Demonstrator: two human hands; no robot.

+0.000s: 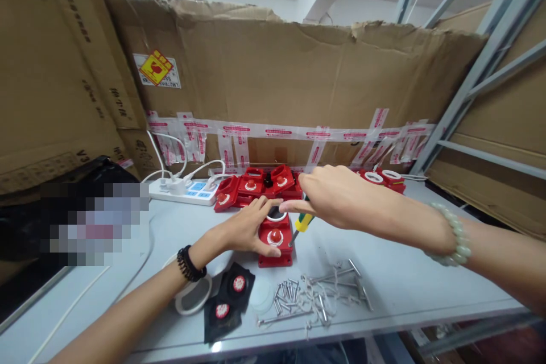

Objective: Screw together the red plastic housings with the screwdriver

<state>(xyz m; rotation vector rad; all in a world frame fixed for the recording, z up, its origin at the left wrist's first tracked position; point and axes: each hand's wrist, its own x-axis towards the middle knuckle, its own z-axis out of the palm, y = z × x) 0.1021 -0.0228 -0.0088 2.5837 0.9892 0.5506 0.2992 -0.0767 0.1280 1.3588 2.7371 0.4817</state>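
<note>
My left hand rests on a red plastic housing with a round red button on the grey table, its fingers curled round the housing's left side. My right hand reaches in from the right and grips a screwdriver with a yellow and green handle, the forefinger pointing left over the housing's top opening. The screwdriver's tip is hidden behind the housing.
Several more red housings lie behind, with others to the right. A white power strip lies at left. Screws and long bolts are scattered in front, beside black pieces and a tape roll. Cardboard walls enclose the table.
</note>
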